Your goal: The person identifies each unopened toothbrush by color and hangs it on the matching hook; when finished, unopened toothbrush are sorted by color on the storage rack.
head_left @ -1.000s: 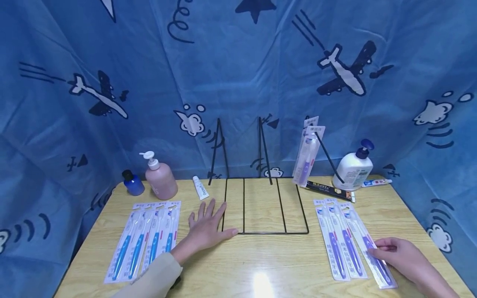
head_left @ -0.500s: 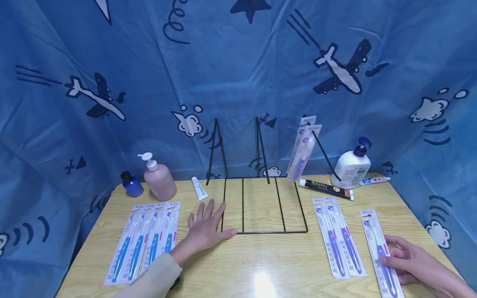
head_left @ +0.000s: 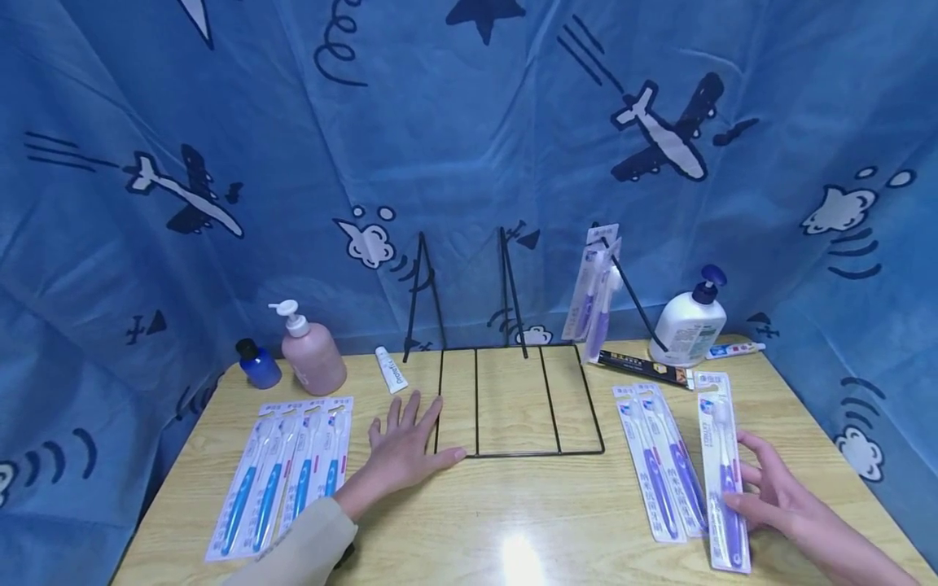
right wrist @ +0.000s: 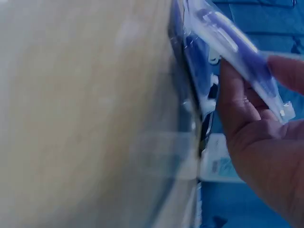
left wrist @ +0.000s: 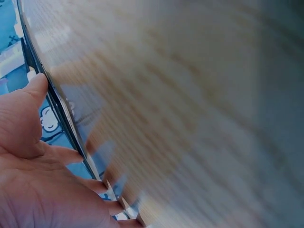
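Note:
My right hand (head_left: 780, 492) holds a packaged purple toothbrush (head_left: 721, 464) between thumb and fingers, the pack raised above the table and nearly upright; the right wrist view shows the same grip on its clear pack (right wrist: 232, 40). Two more purple toothbrush packs (head_left: 654, 468) lie just left of it. My left hand (head_left: 406, 443) rests with spread fingers on the table, at the left edge of a black wire rack (head_left: 477, 407). From the rack's right prong hang two purple toothbrush packs (head_left: 584, 285), one in front of the other and tilted.
Several blue toothbrush packs (head_left: 282, 472) lie in a row at left. Behind them stand a pink pump bottle (head_left: 315, 358) and a small blue bottle (head_left: 260, 366), with a small white tube (head_left: 392, 370) nearby. A white pump bottle (head_left: 689, 330) and black tube (head_left: 645, 369) sit at back right.
My right hand has picked the rightmost purple toothbrush pack off the table, moved it right, then brought it up and back left. The hanging packs have swung. My left hand stays put.

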`<state>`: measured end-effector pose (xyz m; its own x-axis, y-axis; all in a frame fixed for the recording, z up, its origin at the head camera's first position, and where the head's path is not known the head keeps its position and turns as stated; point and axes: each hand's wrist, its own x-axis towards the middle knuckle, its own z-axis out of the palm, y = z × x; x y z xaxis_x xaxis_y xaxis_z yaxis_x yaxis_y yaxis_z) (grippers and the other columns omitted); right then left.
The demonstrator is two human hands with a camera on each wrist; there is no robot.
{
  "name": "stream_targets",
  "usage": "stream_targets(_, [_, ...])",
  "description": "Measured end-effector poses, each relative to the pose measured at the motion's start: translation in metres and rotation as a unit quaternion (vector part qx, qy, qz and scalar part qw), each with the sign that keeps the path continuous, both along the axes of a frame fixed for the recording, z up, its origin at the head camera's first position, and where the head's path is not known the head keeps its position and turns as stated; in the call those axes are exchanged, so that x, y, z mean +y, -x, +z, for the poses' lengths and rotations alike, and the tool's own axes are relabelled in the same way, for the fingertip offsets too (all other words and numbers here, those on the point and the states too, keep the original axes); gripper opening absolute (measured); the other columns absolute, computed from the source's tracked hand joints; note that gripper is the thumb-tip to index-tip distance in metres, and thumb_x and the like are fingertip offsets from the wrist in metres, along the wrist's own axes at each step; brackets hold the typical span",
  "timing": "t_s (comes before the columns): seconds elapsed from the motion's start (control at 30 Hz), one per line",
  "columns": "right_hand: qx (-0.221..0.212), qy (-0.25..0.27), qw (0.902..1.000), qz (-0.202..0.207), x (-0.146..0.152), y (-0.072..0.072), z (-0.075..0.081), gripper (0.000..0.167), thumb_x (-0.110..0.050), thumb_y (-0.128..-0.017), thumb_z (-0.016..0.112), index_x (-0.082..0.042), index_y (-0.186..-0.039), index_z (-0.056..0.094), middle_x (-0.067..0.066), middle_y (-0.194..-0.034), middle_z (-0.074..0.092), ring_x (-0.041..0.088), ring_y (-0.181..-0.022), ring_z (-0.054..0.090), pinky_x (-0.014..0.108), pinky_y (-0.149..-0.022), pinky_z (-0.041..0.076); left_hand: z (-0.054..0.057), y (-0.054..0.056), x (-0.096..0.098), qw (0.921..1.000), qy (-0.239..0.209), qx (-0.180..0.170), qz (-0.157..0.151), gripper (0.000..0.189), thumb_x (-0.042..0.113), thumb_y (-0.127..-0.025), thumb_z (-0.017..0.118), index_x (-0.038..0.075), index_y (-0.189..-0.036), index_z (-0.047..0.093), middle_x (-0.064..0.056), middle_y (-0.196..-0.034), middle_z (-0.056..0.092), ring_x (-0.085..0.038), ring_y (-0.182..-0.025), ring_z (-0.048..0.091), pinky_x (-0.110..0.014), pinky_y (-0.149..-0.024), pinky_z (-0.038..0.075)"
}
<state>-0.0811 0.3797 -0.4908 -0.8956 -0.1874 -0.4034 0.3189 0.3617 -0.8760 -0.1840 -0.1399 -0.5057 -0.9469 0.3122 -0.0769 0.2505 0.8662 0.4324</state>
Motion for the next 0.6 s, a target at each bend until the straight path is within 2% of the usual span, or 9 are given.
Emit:
stream_targets(0.1, [0.065,-0.01,0.9977,0.014,-0.014,0.0,0.006,0.088,-0.024,-0.114,0.061,-0.013,-0.166,-0.01,0.046,-0.165,0.024,0.05,-0.138,0.055,0.044,-0.095,0.058,0.0,0.001,0.0,1.0,0.003,-0.002,0.0,0.098,0.066,-0.099,0.07,0.011,-0.172,0.035,-0.028,-0.177,0.017,-0.058,-0.16,0.01,-0.086,-0.115,0.011])
stream_targets(0.2, [0.145,0.005,0.9892,0.019,-0.024,-0.001,0.012,0.085,-0.014,-0.112,0.064,-0.015,-0.166,-0.002,0.042,-0.157,0.041,0.039,-0.124,0.069,0.036,-0.088,0.062,0.0,0.001,0.001,1.0,0.003,0.0,0.0,0.098,0.066,-0.099,0.07,0.011,-0.172,0.034,-0.028,-0.177,0.017,-0.058,-0.16,0.01,-0.086,-0.115,0.011])
stream_targets(0.23, [0.177,0.013,0.9839,0.023,-0.027,-0.001,0.014,0.084,-0.008,-0.111,0.064,-0.015,-0.165,0.001,0.04,-0.152,0.048,0.034,-0.116,0.073,0.035,-0.085,0.063,0.0,0.0,0.001,1.0,0.003,-0.001,0.0,0.098,0.066,-0.099,0.07,0.011,-0.172,0.034,-0.028,-0.177,0.016,-0.058,-0.16,0.01,-0.086,-0.115,0.011])
stream_targets(0.3, [0.227,0.037,0.9726,0.03,-0.033,0.0,0.019,0.081,0.001,-0.109,0.063,-0.018,-0.164,0.007,0.025,-0.148,0.06,0.026,-0.11,0.076,0.035,-0.084,0.064,0.001,0.0,0.001,1.0,0.002,0.0,0.0,0.098,0.066,-0.099,0.07,0.011,-0.172,0.034,-0.028,-0.177,0.016,-0.058,-0.16,0.01,-0.086,-0.115,0.01])
stream_targets(0.37, [0.274,0.074,0.9579,0.044,-0.038,0.001,0.025,0.081,0.012,-0.106,0.059,-0.019,-0.164,0.012,0.011,-0.142,0.067,0.024,-0.108,0.077,0.036,-0.084,0.064,0.001,0.0,0.001,1.0,0.0,-0.003,0.001,0.098,0.066,-0.099,0.07,0.012,-0.172,0.034,-0.027,-0.177,0.016,-0.057,-0.16,0.009,-0.086,-0.115,0.01])
stream_targets(0.47, [0.318,0.114,0.9391,0.062,-0.045,0.001,0.034,0.084,0.021,-0.103,0.054,-0.021,-0.165,0.015,-0.005,-0.138,0.07,0.022,-0.111,0.076,0.034,-0.087,0.064,-0.002,0.001,0.0,1.0,0.0,-0.004,0.001,0.098,0.066,-0.099,0.07,0.011,-0.172,0.034,-0.027,-0.178,0.016,-0.057,-0.16,0.009,-0.086,-0.116,0.009])
stream_targets(0.53, [0.341,0.121,0.9294,0.071,-0.049,0.001,0.04,0.086,0.025,-0.101,0.054,-0.017,-0.166,0.015,-0.001,-0.138,0.071,0.022,-0.111,0.076,0.033,-0.087,0.063,-0.003,0.002,-0.001,1.0,0.001,-0.004,0.001,0.098,0.066,-0.099,0.07,0.011,-0.172,0.034,-0.027,-0.178,0.016,-0.057,-0.161,0.009,-0.086,-0.116,0.009])
stream_targets(0.6, [0.358,0.101,0.9252,0.075,-0.053,0.0,0.045,0.087,0.025,-0.1,0.055,-0.015,-0.167,0.016,0.0,-0.138,0.071,0.021,-0.11,0.075,0.03,-0.087,0.062,-0.004,0.002,-0.001,1.0,0.001,-0.001,0.0,0.098,0.066,-0.099,0.07,0.011,-0.172,0.034,-0.027,-0.177,0.017,-0.058,-0.16,0.01,-0.086,-0.115,0.01])
